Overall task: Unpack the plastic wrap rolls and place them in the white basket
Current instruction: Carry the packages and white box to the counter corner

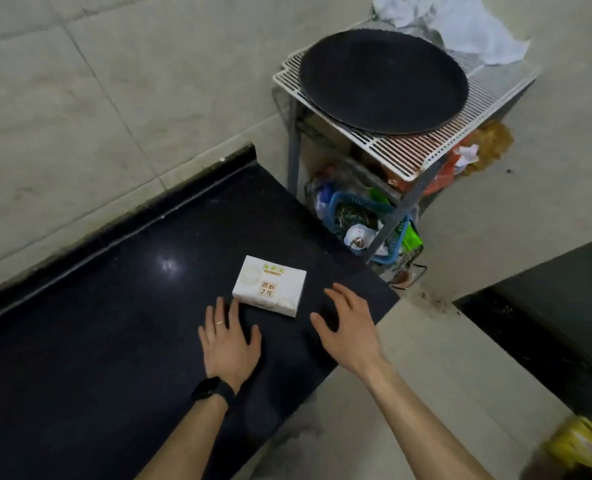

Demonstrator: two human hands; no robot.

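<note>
Worktop [97, 323] of black polished stone carries the only task item in view, so the job looks barely begun: nothing is unpacked and no white basket shows. Beyond its far end stands a white wire rack [426, 157] bearing a round black tray [384, 81] and a crumpled white cloth [460, 26], with a blue plastic basket [343, 206] of rubbish underneath; none of it blocks the reach. The small white cardboard box [270, 285], presumably holding the rolls, lies closed near the worktop's end. The left hand [230, 344] and right hand [348, 327] flank its near side, fingers spread and holding nothing; whether a left fingertip touches the box I cannot tell.
</note>
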